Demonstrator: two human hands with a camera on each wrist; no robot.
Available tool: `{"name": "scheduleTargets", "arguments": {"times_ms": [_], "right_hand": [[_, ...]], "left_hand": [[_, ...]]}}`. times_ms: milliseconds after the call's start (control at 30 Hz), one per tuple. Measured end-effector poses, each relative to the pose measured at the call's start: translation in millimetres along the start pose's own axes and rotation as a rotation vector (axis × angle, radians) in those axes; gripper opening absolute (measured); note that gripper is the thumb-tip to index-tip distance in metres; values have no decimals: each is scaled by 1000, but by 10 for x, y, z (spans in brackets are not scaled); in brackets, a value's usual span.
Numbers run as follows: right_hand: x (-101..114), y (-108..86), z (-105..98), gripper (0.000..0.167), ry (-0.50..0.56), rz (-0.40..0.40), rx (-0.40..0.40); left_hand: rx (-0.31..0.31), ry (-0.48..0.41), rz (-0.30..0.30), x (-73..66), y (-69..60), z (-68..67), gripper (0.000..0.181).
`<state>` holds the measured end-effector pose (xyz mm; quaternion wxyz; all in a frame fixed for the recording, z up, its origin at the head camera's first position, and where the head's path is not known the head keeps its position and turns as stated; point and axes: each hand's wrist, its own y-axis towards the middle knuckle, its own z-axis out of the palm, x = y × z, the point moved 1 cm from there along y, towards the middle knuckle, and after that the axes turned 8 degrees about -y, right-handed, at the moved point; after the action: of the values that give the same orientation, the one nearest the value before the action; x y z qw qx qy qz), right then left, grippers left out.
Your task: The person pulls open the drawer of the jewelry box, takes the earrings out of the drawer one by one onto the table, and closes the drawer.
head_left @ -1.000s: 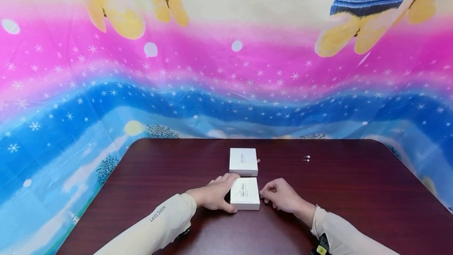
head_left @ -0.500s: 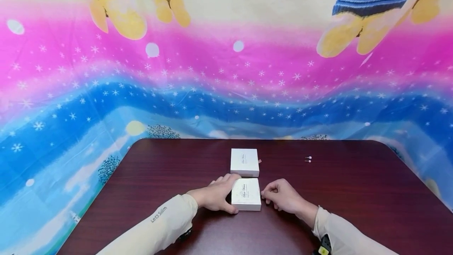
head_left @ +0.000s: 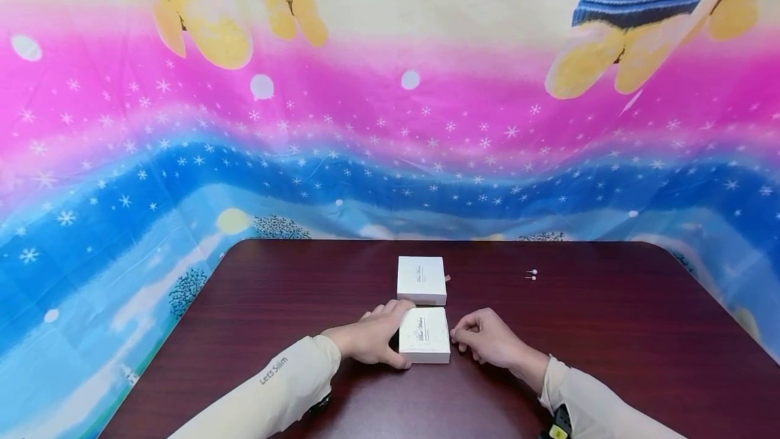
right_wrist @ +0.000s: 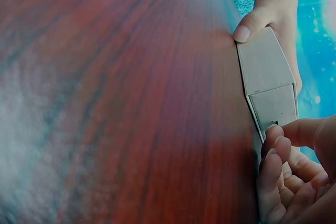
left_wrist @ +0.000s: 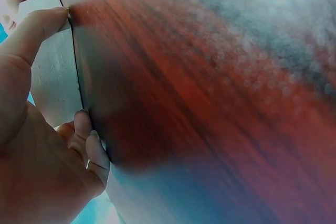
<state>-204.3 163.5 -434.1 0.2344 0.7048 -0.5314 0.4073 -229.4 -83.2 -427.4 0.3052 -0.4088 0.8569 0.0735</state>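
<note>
In the head view a small white cardboard drawer box (head_left: 424, 336) with printed lettering lies flat on the table. My left hand (head_left: 378, 336) grips it from the left, thumb on the near side and fingers on the far side. At its right end is my right hand (head_left: 487, 339), with thumb and forefinger pinched together against the end face (right_wrist: 273, 106). Whatever they pinch there is mostly covered by the fingertips; it looks like a small pull tab. Just behind lies a second white box (head_left: 421, 280), with a pinkish ribbon tab (head_left: 447, 278) on its right side.
Two small pearl-headed earrings (head_left: 532, 275) lie at the back right of the dark reddish-brown table (head_left: 292, 290). Behind the table hangs a colourful snowflake-patterned cloth (head_left: 365, 134).
The view has shifted very slightly. Both hands and the boxes keep their places.
</note>
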Motion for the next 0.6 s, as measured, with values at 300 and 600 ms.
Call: {"name": "scheduleTargets", "arguments": {"times_ms": [300, 600], "right_hand": [[-5, 0, -3, 19, 11, 18, 8], [-36, 20, -16, 19, 7, 31, 16]], "left_hand": [[-2, 0, 1, 6, -1, 2, 87], [4, -2, 0, -4, -1, -10, 88]]}}
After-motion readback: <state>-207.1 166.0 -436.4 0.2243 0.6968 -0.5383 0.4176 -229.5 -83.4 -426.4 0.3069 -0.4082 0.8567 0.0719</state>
